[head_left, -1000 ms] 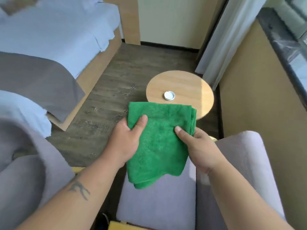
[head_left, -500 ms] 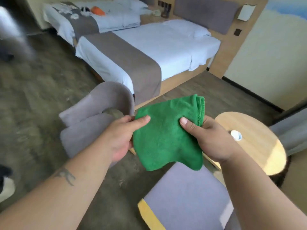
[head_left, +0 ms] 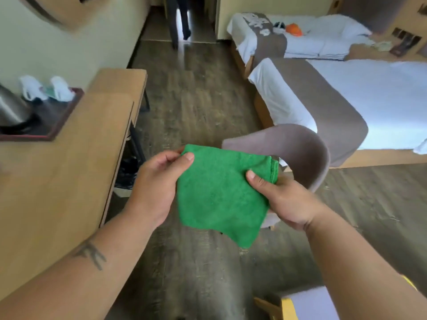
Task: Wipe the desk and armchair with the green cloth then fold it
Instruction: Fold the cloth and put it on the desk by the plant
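Note:
I hold the green cloth (head_left: 219, 195) folded into a thick pad in front of me, above the floor. My left hand (head_left: 157, 188) pinches its upper left edge with thumb on top. Its right edge, where the layers stack, is gripped by my right hand (head_left: 284, 199). The wooden desk (head_left: 57, 181) runs along the left side of the view. A grey armchair (head_left: 298, 148) stands just behind the cloth, its curved back facing me. Another grey seat with a yellow wooden frame (head_left: 307, 303) shows at the bottom right corner.
On the desk sits a dark tray (head_left: 57, 121) with a metal kettle (head_left: 11, 107) and wrapped white cups (head_left: 46, 88). Two beds (head_left: 369, 93) fill the right side. A person's legs (head_left: 182, 19) stand in the far corridor. Dark wood floor (head_left: 196, 100) lies between desk and beds.
The view has swung left, from the round table and seat to the desk and corridor. Both hands keep the same hold on the folded cloth.

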A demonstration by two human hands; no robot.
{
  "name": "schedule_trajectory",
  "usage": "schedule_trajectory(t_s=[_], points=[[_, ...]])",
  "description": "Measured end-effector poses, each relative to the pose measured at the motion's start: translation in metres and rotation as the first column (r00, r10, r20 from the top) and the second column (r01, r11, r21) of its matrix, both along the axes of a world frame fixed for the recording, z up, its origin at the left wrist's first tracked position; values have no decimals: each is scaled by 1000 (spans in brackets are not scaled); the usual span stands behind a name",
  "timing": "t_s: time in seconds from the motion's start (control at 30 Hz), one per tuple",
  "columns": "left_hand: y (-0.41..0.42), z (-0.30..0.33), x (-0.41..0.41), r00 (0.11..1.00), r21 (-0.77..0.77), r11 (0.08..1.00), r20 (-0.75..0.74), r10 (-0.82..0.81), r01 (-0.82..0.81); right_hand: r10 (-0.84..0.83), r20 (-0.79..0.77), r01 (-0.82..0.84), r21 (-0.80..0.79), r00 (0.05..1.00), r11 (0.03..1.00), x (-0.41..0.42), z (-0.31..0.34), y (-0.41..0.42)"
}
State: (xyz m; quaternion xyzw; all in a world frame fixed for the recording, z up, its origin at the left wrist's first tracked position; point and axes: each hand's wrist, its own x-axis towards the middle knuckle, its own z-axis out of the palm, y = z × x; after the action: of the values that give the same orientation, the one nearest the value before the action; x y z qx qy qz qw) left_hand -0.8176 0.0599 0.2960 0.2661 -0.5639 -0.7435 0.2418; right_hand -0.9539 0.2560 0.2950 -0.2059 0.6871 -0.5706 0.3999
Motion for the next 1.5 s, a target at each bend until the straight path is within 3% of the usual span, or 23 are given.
schedule_trajectory(t_s=[0.13, 0.33, 0.43, 0.5, 0.6, 0.7, 0.8, 0.93, 1.0, 1.07, 1.13, 1.23, 1.33, 1.4, 1.5], points=[[-58, 7, 54, 980, -42, 979, -31, 199, -200, 216, -25, -215, 54, 976, 975, 23, 2, -84], [-105, -1, 117, 873, -21, 874, -63, 483, -485, 536, -86, -524, 131, 840, 842, 48, -6, -186], [-115, -3, 134, 791, -10, 791, -40, 611, -611, 625, -89, -623, 48, 776, 780, 56, -13, -227], [-120, -6, 142, 713, -49, 711, -17, 701, -701, 699, -67, -701, -29, 712, 712, 61, -15, -252], [-124, -13, 156, 561, -182, 554, 20, 828, -812, 838, -62, -840, -62, 543, 539, 70, -19, -291], [-123, -20, 179, 360, -331, 367, 87, 929, -869, 903, -110, -910, -44, 415, 413, 90, -20, -327], [-109, -23, 209, 235, -241, 265, 146, 961, -934, 939, -166, -953, -13, 300, 302, 124, -20, -350], [-73, -31, 260, 287, 110, 270, 177, 941, -956, 982, -84, -986, -11, 169, 169, 184, -23, -360], [-52, -38, 291, 400, 292, 335, 202, 894, -896, 992, -63, -994, -24, 106, 105, 215, -22, -360], [-32, -44, 314, 528, 381, 417, 261, 808, -825, 997, -45, -998, -31, 60, 59, 243, -23, -359], [-19, -52, 334, 570, 397, 441, 315, 758, -805, 1000, -16, -999, -27, 23, 22, 271, -26, -360], [-14, -62, 363, 525, 340, 431, 266, 808, -836, 1000, 13, -1000, -9, 0, 0, 312, -35, -363], [-18, -68, 399, 417, 340, 345, 166, 893, -875, 998, 48, -999, -10, 35, 35, 358, -47, -363], [-18, -75, 431, 347, 296, 281, 198, 917, -913, 993, 87, -997, -4, 78, 78, 393, -55, -362], [-13, -85, 487, 257, 243, 188, 294, 920, -952, 959, 270, -996, 18, 90, 89, 444, -67, -356]])
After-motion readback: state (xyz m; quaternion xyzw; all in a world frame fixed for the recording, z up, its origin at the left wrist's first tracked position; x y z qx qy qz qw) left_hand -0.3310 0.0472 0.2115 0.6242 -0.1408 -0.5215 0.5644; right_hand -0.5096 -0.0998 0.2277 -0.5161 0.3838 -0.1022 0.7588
